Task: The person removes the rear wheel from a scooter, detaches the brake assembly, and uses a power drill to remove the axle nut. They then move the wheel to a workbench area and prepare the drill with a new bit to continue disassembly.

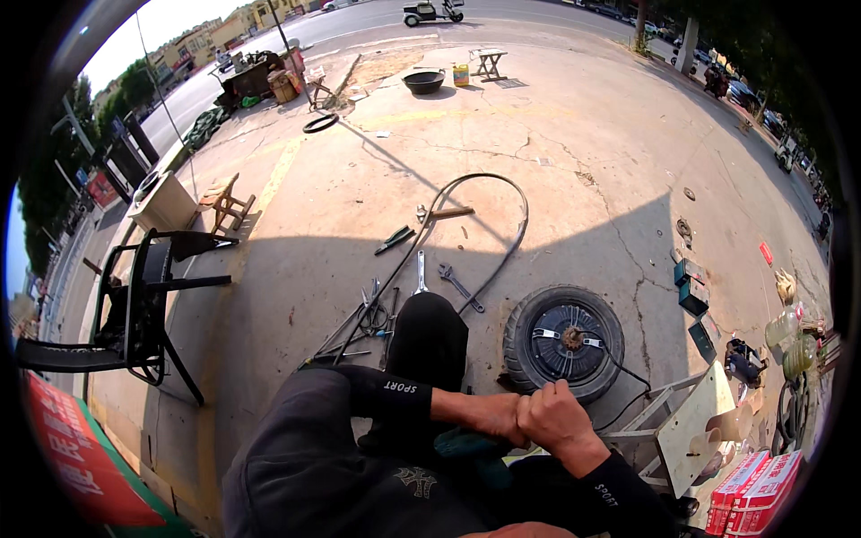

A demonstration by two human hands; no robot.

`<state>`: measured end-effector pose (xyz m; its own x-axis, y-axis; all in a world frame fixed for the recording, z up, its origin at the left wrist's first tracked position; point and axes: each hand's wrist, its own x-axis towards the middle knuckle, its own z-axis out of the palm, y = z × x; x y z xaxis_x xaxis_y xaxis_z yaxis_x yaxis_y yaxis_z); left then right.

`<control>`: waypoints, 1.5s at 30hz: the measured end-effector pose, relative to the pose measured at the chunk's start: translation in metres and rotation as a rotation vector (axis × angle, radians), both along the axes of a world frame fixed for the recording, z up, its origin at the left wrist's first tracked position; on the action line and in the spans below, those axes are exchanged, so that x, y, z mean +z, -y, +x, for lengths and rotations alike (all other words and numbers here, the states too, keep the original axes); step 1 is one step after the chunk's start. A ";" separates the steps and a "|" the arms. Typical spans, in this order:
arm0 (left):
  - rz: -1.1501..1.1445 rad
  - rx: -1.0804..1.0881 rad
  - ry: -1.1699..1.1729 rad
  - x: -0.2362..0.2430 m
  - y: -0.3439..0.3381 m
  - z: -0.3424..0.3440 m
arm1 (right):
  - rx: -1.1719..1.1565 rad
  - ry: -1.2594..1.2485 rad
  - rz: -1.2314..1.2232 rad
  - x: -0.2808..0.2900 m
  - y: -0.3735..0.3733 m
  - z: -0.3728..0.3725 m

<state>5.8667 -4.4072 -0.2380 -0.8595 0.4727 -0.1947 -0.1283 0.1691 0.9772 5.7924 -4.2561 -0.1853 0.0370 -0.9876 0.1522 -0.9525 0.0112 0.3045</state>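
Note:
Both my hands meet in front of my body, just below a wheel. My right hand (pixel 558 420) is closed in a fist, with whatever lies inside it hidden. My left hand (pixel 496 418) presses against it; its fingers are covered by the right hand. Under my left wrist a teal and dark object (pixel 473 453) is partly visible, its kind unclear. The motor wheel (pixel 520 354) lies flat on the ground beyond my right hand. Two silver metal pieces (pixel 544 334) sit on its hub by the rusty axle (pixel 572 338), and a black cable (pixel 630 369) runs off to the right.
Around my knee lie an adjustable wrench (pixel 461 287), another wrench (pixel 421 272), pliers (pixel 395 239), a hammer (pixel 448 213) and a looped hose (pixel 525 211). A chair frame (pixel 134 305) stands left. A pale stool (pixel 686 430) and red-white boxes (pixel 753 493) are at the right.

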 end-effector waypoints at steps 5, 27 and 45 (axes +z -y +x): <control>-0.263 0.042 -0.323 0.082 0.018 -0.061 | -0.128 -0.391 -0.108 0.070 0.010 -0.036; -0.533 -0.079 -0.030 -0.086 -0.036 -0.103 | -0.511 0.353 0.177 -0.093 -0.034 -0.073; 0.524 0.430 0.315 0.023 -0.017 -0.186 | -0.549 0.345 -0.340 -0.018 -0.092 -0.076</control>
